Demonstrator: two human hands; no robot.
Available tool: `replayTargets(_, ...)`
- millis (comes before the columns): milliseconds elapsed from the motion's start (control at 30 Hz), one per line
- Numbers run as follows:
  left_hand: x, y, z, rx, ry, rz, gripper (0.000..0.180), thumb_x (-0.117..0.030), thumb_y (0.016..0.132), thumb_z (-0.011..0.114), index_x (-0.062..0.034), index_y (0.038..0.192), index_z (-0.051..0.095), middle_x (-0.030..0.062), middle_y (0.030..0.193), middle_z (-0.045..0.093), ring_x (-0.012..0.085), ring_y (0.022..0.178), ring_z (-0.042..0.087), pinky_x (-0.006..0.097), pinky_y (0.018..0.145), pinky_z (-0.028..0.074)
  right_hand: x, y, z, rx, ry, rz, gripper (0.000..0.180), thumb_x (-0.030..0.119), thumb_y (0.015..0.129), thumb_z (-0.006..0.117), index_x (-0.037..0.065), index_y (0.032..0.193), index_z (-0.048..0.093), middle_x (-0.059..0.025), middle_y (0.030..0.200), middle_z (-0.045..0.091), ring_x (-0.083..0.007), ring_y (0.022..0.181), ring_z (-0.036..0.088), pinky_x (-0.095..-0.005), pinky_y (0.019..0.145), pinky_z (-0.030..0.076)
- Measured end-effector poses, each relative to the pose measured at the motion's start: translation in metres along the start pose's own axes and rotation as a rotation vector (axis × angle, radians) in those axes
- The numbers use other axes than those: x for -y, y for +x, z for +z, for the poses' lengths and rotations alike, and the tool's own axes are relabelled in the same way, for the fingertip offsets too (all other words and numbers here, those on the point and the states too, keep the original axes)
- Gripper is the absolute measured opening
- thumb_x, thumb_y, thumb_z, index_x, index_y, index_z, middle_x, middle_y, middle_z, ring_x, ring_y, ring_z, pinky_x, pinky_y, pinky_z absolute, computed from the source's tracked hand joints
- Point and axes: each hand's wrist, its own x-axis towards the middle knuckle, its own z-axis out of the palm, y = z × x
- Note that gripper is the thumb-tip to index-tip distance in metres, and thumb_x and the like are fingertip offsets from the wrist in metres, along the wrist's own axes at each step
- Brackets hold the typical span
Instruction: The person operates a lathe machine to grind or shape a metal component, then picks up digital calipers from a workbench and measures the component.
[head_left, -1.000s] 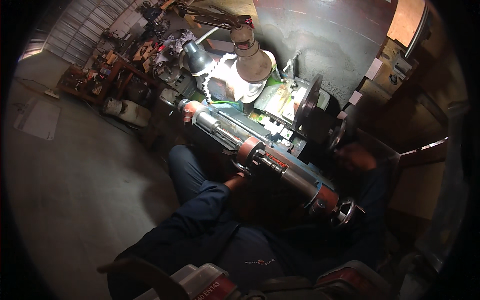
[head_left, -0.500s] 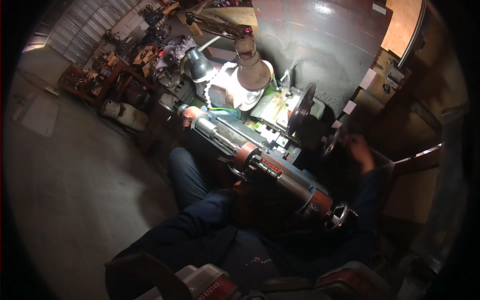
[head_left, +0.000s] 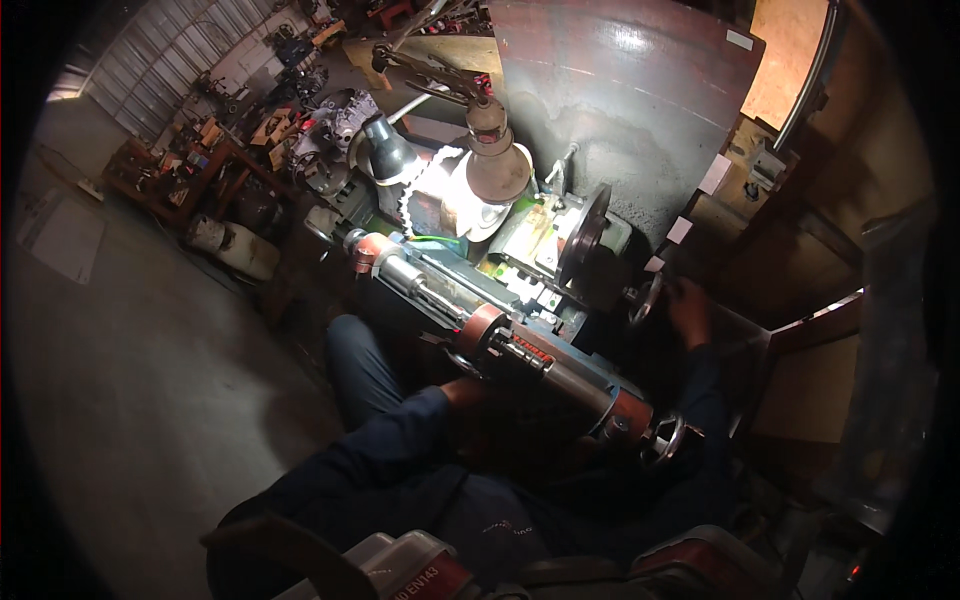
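A long machine with a bare metal spindle and orange-red collars runs diagonally before me. My right hand, its fingers curled, is at the rim of a shiny handwheel on the machine's far right side. My left hand reaches in under the near side, just below a smaller handwheel; its fingers are lost in shadow. Beyond the spindle, a dark round wheel stands upright beside a brightly lit worktable.
A lamp on an arm and a large beige conical housing stand over the machine. Another handwheel juts out at the near right end. A curved metal sheet rises behind. Cluttered benches stand far left.
The whole view has shifted slightly. My right hand has come lower and closer in to the handwheel. More of my left hand shows below the smaller handwheel.
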Motion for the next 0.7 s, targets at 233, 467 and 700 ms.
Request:
replayTargets(233,-0.012,-0.003,-0.044,-0.703,0.205,-0.085,0.024,-0.021,0.089,0.051,-0.0045,0.099,0.065,0.0165,0.1,0.066,0.0308,0.093,0.063,0.043,0.084,0.05,-0.071,-0.054,-0.003,0.601,0.228,-0.16,0.027,0.025,0.095,0.055,0.002,0.099,0.068,-0.0073,0.079,0.068,-0.015,0.062,0.062,-0.0327,0.056,0.049)
replayTargets(467,0.025,0.004,-0.045,-0.558,0.315,-0.41,0.025,-0.021,0.09,0.051,-0.0034,0.1,0.066,0.0172,0.1,0.066,0.0312,0.092,0.064,0.041,0.084,0.051,0.004,0.011,-0.031,0.234,0.691,0.648,0.03,0.028,0.095,0.058,-0.001,0.098,0.067,-0.0066,0.073,0.064,-0.0146,0.058,0.059,-0.0311,0.049,0.044)
replayTargets(700,-0.017,-0.02,-0.024,-0.441,-0.333,0.16,0.026,-0.02,0.092,0.05,-0.0023,0.101,0.066,0.018,0.1,0.067,0.0315,0.092,0.065,0.04,0.083,0.051,0.037,-0.001,-0.069,0.975,0.65,0.53,0.023,0.021,0.092,0.062,0.0,0.098,0.07,-0.0075,0.072,0.067,-0.0124,0.056,0.059,-0.0296,0.048,0.045)
